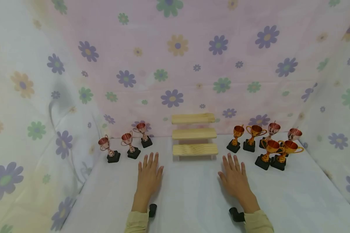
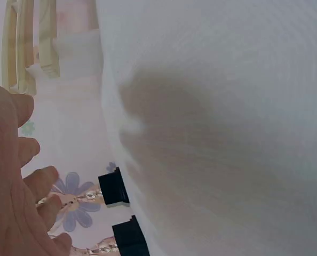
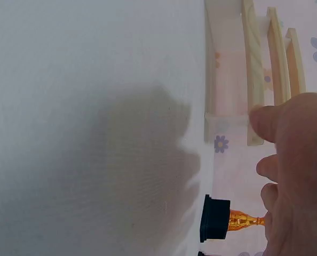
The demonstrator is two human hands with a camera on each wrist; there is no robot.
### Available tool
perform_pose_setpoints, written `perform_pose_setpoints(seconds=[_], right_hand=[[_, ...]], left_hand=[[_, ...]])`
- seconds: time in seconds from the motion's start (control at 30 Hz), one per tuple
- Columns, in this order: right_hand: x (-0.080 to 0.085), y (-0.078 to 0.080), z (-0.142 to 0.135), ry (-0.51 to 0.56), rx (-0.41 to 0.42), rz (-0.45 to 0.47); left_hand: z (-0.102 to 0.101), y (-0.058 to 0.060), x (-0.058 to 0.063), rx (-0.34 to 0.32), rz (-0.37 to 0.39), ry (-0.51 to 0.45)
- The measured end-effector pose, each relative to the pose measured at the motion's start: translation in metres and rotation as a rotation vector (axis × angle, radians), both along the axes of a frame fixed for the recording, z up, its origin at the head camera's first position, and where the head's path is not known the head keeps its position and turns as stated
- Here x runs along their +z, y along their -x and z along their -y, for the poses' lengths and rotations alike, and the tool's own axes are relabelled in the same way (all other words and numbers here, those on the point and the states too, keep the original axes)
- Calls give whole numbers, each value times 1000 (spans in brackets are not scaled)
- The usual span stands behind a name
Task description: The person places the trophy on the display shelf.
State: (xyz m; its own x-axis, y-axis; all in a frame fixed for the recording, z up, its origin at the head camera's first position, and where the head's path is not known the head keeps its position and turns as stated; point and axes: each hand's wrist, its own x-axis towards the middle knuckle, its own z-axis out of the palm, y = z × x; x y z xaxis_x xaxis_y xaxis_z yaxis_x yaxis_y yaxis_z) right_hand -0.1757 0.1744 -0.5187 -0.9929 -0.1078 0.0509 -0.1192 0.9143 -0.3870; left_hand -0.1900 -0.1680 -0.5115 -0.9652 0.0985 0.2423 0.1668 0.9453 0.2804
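My left hand is held over the white table with its fingers straight and nothing in it. Nearest to it are three rose-coloured trophy cups on black bases: one at far left, a middle one and one further back. On the other side my right hand has its fingers extended too, holding nothing. Past its fingertips stands a gold trophy cup. Between the hands, further back, is a three-step wooden stand with bare steps. Both wrist views show the palms above their shadows.
More gold trophy cups and two rose-coloured ones cluster at the back right, close together. A flower-printed cloth hangs behind and along both sides. The white table surface lies in front of the stand.
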Motion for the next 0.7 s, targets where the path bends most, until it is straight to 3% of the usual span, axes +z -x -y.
perform_pose_setpoints(seconds=[0.13, 0.2, 0.3, 0.47, 0.6, 0.7], right_hand=[[1, -3, 2, 162, 10, 13], [3, -7, 2, 293, 16, 24], [6, -15, -2, 457, -8, 66], [7, -14, -19, 655, -95, 141], [6, 5, -39, 714, -155, 127], [7, 23, -51, 729, -212, 66]], left_hand=[[-13, 2, 3, 10, -19, -68], [-21, 3, 5, 5, -36, -167], [-34, 9, 6, -9, -41, -399], [-45, 25, 2, 40, 91, -758], [-50, 44, -3, 77, 213, -1003], [-53, 55, -7, 72, 258, -1150]])
